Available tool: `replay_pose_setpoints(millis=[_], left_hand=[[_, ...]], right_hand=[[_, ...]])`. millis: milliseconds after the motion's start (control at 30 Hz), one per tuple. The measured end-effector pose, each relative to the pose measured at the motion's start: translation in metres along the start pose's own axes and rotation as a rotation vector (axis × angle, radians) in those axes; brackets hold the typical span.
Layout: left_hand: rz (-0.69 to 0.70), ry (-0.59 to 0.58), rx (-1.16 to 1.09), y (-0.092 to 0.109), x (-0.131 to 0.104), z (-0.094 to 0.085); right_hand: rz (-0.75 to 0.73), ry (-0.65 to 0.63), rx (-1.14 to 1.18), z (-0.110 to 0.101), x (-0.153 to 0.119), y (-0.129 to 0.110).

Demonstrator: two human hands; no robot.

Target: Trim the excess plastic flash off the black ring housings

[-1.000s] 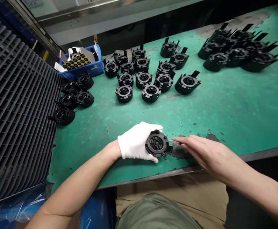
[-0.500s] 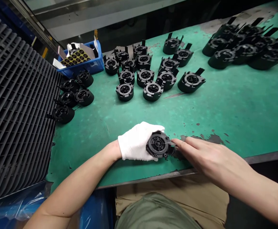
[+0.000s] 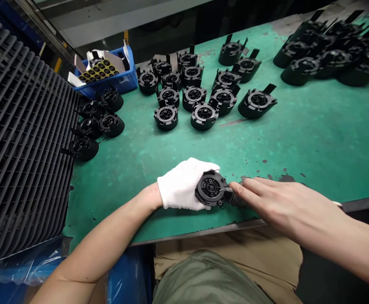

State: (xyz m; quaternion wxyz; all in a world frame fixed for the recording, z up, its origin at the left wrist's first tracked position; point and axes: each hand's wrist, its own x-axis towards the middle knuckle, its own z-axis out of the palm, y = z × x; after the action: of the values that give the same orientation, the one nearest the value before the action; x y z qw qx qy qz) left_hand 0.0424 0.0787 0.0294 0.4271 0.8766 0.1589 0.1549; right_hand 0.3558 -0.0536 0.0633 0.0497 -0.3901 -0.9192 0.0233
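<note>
My left hand (image 3: 186,184), in a white glove, is wrapped round a round black part (image 3: 210,188) just above the front edge of the green table. The part's ringed face is turned up toward me. My bare right hand (image 3: 266,200) is at the part's right side, fingers pressed together round a small thin tool (image 3: 225,189). The tool's tip lies over the part's face; the rest of it is hidden by my fingers.
Several similar black parts (image 3: 203,116) stand across the middle of the green table (image 3: 133,169), with more at the left and back right. A blue bin (image 3: 129,80) holds a sheet of round stickers (image 3: 100,71). A dark slatted rack (image 3: 22,139) rises at the left.
The tool tip and my right fingers have shifted slightly against the part. The view has tilted a little, so the table items appear slightly higher. Both hands keep their hold.
</note>
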Motion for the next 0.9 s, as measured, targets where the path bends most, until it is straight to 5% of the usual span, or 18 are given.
replay_pose_setpoints(millis=[167,333,467,633,900], left_hand=[[-0.040,0.035,0.034,-0.007,-0.003,0.007],[-0.262,0.318,0.178,-0.025,-0.007,0.033],[-0.283,0.399,0.153,-0.027,-0.011,0.044],[-0.362,0.365,0.118,-0.015,-0.012,0.044],[-0.357,0.400,0.116,-0.015,-0.013,0.052]], right_hand=[[0.060,0.065,0.202,0.010,0.003,0.015],[0.348,0.214,0.223,0.010,-0.013,0.004],[0.303,0.247,0.112,0.019,-0.018,-0.024],[0.310,0.229,0.065,0.030,-0.008,-0.054],[0.252,0.229,-0.187,0.001,0.021,-0.059]])
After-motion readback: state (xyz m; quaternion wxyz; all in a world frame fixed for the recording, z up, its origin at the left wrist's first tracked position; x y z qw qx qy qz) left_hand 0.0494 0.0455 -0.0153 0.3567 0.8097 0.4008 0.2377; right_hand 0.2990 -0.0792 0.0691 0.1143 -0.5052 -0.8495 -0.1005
